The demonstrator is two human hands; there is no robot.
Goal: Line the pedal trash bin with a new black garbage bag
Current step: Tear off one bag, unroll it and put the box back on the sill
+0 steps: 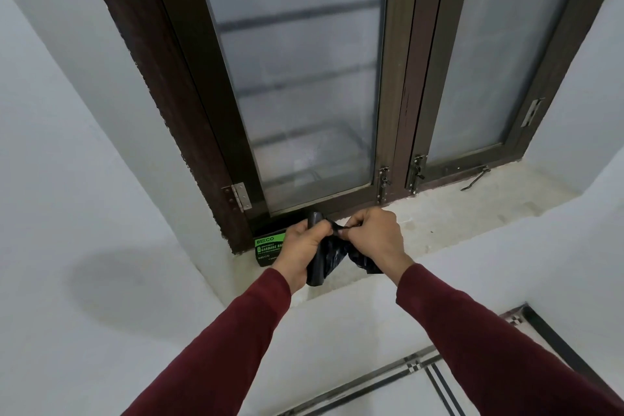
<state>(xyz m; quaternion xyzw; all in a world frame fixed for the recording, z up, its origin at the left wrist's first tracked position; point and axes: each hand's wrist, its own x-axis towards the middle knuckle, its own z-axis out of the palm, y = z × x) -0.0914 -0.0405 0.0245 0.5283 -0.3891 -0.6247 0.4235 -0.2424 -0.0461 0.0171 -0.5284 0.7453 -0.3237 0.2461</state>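
A: Head view, lower centre of frame. Left hand [304, 243] is curled round a rolled black garbage bag [322, 260], fist closed on it. Right hand [373, 235] has thumb and fingertips pinched on a loose edge of the same plastic. Hands nearly touch.

B: Step?

A: My read: separating one bag off the roll, or starting to unfold it. Can't tell which; the plastic is bunched between the hands. To do it well, keep the left fist firm on the roll, pull the pinched edge away sideways and steadily, not by jerks. Thin film stretches and rips if yanked. Find the open mouth edge before shaking it out.

B: Bin?

A: Not in frame. So the lining itself isn't begun, early in the task.

B: Around the hands?

A: Green-and-black garbage bag packet [270, 248] lies just left of the left hand, on the window sill [456, 213], in the sill's left corner. Sill is pale, rough-looking stone or cement, bare to the right. Dark red sleeves [472, 331] on both arms.

B: Room?

A: Dark brown framed window [304, 78] with frosted panes fills upper centre, latches at its base. White walls either side. Patterned floor tile, lower right corner.
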